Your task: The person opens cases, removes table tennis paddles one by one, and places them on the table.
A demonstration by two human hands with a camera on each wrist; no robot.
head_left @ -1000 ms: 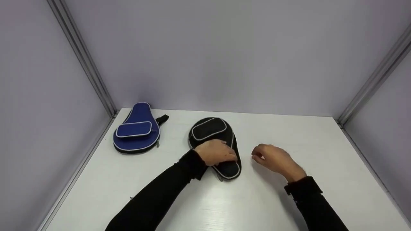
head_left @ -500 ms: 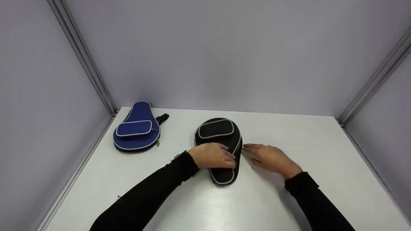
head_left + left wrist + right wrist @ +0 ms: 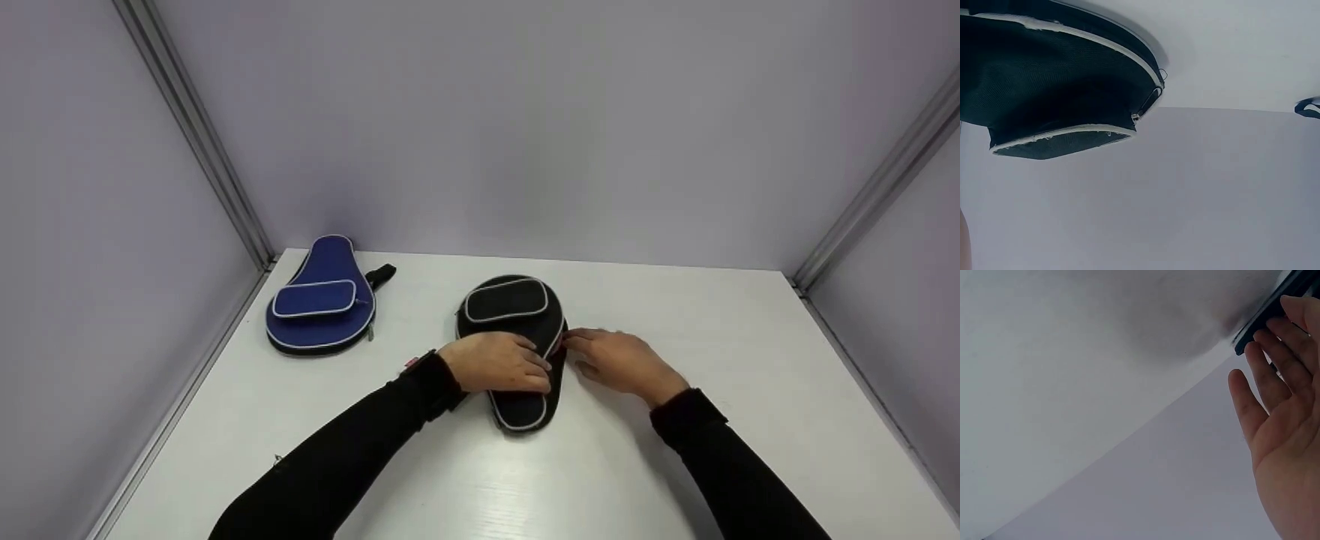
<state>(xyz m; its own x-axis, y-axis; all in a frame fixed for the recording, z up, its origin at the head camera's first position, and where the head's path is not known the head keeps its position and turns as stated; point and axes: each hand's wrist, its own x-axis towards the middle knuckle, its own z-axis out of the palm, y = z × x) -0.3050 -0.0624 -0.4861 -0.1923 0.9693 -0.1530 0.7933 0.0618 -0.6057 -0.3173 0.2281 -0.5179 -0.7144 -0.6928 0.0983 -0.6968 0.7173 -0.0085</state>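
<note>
A black table tennis bat case with pale piping lies on the white table, its wide end away from me. My left hand lies across its middle, fingers curled over the right edge of the top panel. Along that side the edge stands apart, and a bit of red shows inside. My right hand has its fingertips at this gap. The right wrist view shows its fingers loosely extended beside the case edge. In the left wrist view the case's zipped pocket faces the camera; the left fingers are hidden.
A blue bat case with a black strap lies at the back left of the table. Pale panels stand behind and on both sides, joined by metal corner posts.
The black case has turned slightly, its narrow end swinging left toward me. My right hand has moved left from beside the case to its side edge, its fingers straightening. The left hand stayed on it.
</note>
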